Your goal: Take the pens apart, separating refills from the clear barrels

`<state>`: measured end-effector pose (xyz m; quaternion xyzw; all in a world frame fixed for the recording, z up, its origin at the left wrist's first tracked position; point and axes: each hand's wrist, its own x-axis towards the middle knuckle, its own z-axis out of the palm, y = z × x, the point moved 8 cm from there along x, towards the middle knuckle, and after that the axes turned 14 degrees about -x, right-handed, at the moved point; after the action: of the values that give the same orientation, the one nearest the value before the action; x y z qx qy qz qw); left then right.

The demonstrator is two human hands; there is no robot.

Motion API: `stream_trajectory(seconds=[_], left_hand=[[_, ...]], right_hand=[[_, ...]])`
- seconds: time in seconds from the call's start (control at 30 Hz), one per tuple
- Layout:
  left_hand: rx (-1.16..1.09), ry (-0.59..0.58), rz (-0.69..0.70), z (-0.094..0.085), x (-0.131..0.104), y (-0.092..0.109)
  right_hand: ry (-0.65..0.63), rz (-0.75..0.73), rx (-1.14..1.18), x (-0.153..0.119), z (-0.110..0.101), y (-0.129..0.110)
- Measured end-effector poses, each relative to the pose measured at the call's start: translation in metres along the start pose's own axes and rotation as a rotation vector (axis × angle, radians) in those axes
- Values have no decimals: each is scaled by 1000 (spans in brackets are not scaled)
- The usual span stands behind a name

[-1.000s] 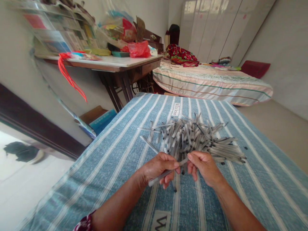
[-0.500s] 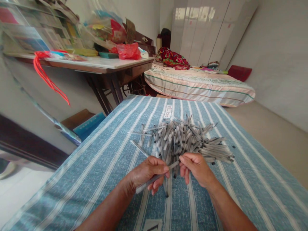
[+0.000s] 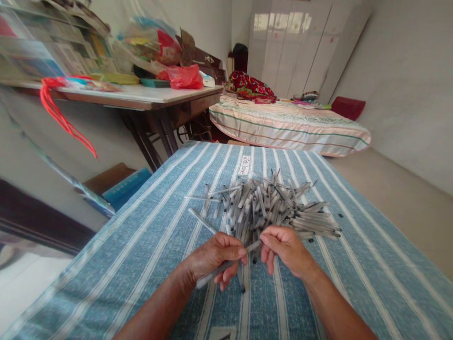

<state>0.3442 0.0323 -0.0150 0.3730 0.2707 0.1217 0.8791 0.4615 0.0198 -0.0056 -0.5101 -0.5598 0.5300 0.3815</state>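
Left hand [image 3: 221, 259] closed on a pale tube [image 3: 213, 275], thumb pressing it against the fingers; the tube lies aslant, one end out toward 8 o'clock, the other toward 2 o'clock. Right hand [image 3: 283, 248] pinches that 2 o'clock end between thumb and forefinger; whether a small cap sits under those fingertips cannot be told at this blur. Clock directions taken from the hands, 12 pointing away from the person. Pile of similar tubes [image 3: 262, 203], many dark-tipped, lies just beyond at 12 to 1 o'clock on the blue striped cloth [image 3: 152, 245]. One stray tube [image 3: 201, 219] slants at 10 o'clock; a dark-tipped tube [image 3: 242, 283] shows beneath the left hand, near 7 o'clock. Small dark piece [image 3: 340, 215] on the cloth at 2 o'clock, apart from the pile. Farther off: desk [image 3: 141, 94] at 11 o'clock, bed [image 3: 290, 123] at 1 o'clock.
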Motion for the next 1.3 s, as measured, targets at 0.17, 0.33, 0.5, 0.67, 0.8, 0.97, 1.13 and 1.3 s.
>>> stream_trajectory(seconds=[0.17,0.33,0.5,0.67,0.8,0.97,1.13,1.3], left_hand=[[12,-1,-2,-1,1,-1],[2,26,8,-1,0,0],[7,24,10,-1,1,1],[18,12,-1,-2,2,0],[15,20,2,-2,1,-1],[19,23,3,-1,1,0],[22,9,-7,0,2,-1],[32,25,-10,-2,2,-1]], right_hand=[[14,30,-12,1,-3,4],[8,68,-101,1,-1,11],[-56,60,11,0,3,6],[7,94,-47,0,-1,9],[-45,52,41,1,3,4],[16,104,-16,1,-1,10],[-48,84,52,1,3,7],[-21,120,-9,2,3,14]])
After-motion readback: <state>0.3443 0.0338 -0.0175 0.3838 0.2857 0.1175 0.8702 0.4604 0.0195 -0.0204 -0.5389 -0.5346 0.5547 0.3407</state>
